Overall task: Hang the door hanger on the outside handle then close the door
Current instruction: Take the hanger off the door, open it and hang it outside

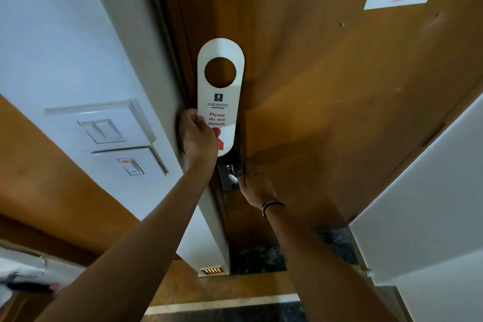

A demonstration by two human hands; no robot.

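Left hand is pinching the lower left edge of the white, round-ended card door hanger, printed "Please do not disturb" in red, and holding it upright against the brown wooden door.

Right hand, with a dark band at the wrist, is reaching for the dark metal lock plate just below the hanger. Its fingertips are touching the plate's edge; whether it is gripping anything I cannot tell.

Hanger is looking light, thin and fairly stiff, and likely to bend if squeezed hard. Judged best hold: the lower end, as now, leaving the round hole above free for the handle.

The handle itself is hard to make out: only a small pale lever beside the right fingers. The outside handle is hidden behind the door.

Left of the left hand, white wall switches.
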